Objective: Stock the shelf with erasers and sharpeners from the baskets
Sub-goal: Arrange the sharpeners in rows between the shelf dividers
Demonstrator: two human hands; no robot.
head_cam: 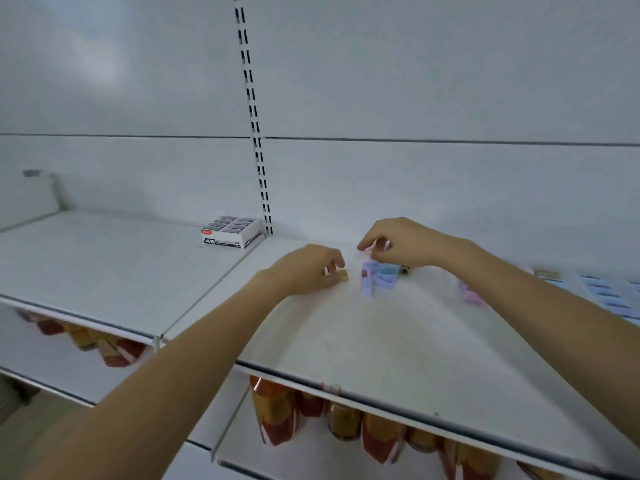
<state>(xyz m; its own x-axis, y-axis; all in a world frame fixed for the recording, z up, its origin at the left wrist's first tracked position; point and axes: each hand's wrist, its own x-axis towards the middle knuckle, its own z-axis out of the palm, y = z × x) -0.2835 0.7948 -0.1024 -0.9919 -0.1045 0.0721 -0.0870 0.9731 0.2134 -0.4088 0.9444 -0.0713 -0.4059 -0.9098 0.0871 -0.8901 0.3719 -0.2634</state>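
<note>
Left hand: the left hand (308, 268) is held low over the shelf (381, 341) with the fingers curled. A small tan piece (343, 274) is pinched at the fingertips, at the surface of the shelf. Whether it touches the shelf cannot be told.
Right hand: the right hand (398, 242) is held just behind the blue pieces with the fingers curled down. A small pink piece (373, 244) is pinched between thumb and fingers, above the shelf.
Blue pieces: the blue pieces (379, 274) lie close together on the shelf, between the two hands. One is long, and its long axis runs from back to front, a little tilted, with the near end pointed to the front edge. The others lie behind it with the long axis from left to right. They are blurred, so eraser or sharpener cannot be told.
Pink item: a pink item (471, 294) lies on the shelf right of the blue pieces, apart from them, beside the right forearm.
Eraser box: the eraser box (232, 232) stands at the back of the left board (104, 265), just beside the slotted upright (254, 116). Its long side runs left to right and the printed face marked "4B" is turned to the front. The top is open, and erasers are seen inside in two rows.
Right edge: blue packs (609, 296) are laid in rows. Whether a tray holds them cannot be told.
Lower shelf: orange and red cans (277, 410) stand below.
</note>
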